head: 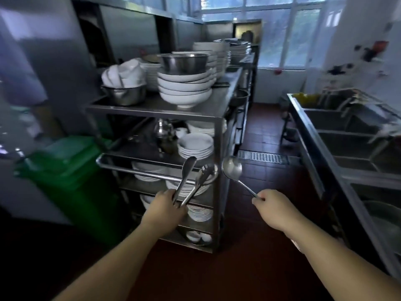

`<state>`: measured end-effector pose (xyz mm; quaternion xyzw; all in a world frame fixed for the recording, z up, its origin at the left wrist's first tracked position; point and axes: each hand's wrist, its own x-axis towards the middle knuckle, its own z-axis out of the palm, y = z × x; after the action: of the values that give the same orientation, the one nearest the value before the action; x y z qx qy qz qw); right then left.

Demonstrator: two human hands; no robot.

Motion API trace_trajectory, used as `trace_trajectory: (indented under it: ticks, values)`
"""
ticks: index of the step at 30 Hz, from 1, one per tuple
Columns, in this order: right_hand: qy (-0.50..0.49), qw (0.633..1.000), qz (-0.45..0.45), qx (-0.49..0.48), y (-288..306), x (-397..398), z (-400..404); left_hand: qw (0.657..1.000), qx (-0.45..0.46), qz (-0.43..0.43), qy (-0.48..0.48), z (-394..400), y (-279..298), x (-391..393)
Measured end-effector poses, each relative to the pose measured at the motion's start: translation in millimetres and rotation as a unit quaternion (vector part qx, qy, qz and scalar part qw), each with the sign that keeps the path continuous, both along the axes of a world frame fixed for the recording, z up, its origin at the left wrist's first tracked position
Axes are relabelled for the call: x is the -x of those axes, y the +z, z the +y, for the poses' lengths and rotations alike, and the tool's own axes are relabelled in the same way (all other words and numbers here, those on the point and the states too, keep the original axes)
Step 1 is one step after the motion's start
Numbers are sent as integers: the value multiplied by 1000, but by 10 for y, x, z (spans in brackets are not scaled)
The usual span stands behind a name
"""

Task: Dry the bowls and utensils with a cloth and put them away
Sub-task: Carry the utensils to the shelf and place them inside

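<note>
My left hand grips a pair of steel tongs by the hinge end, their tips pointing up in front of a steel rack. My right hand pinches the thin handle of a steel ladle, whose bowl is raised beside the rack's front post. White bowls are stacked on the rack's top shelf with a steel mixing bowl on them. A second steel bowl at the left holds small white cups. No cloth is in view.
Lower rack shelves carry stacks of white plates and a metal kettle. A green bin stands left of the rack. Steel sinks run along the right. A red tiled floor with a drain grate lies between them.
</note>
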<state>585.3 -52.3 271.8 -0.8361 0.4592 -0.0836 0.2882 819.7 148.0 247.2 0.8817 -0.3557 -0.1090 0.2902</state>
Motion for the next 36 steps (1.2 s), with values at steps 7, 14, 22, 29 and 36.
trace_trajectory:
  ticks: [7, 14, 22, 29, 36]
  values:
    - [96, 995, 0, -7, -42, -1270, -152, 996, -15, -3, 88, 287, -13, -922]
    - [185, 983, 19, 6, -47, -2403, -657, 989, -47, -11, 140, 3, 177, -1719]
    - [239, 970, 33, -13, -138, -3357, -1202, 977, -114, -35, 176, -400, 220, -2539]
    - [231, 972, 51, -8, -372, -4034, -1412, 970, -183, -39, 154, -709, 144, -3428]
    - [190, 979, 76, -2, -665, -4735, -1433, 953, -277, -124, 25, -1133, -140, -4733]
